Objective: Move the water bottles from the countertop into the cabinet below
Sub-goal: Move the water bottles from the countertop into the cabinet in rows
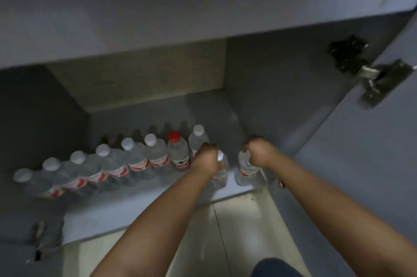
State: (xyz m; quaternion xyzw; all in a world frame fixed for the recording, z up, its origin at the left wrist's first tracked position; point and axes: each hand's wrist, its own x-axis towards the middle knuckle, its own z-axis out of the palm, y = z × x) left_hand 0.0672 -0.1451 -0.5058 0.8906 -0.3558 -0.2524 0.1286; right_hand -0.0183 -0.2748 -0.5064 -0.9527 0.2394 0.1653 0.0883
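Right of the red-capped clear plastic bottle (178, 152), each hand (208, 157) (259, 152) clamps a full white-capped bottle's (222, 171) (246, 169) neck (likely heavy, slippery lower down).

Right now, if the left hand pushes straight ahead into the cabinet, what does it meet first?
Probably the white-capped bottle right behind the left hand, beside the red-capped bottle. Depth is unclear.

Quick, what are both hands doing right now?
Left hand: grips a white-capped water bottle by its top.
Right hand: grips another water bottle.
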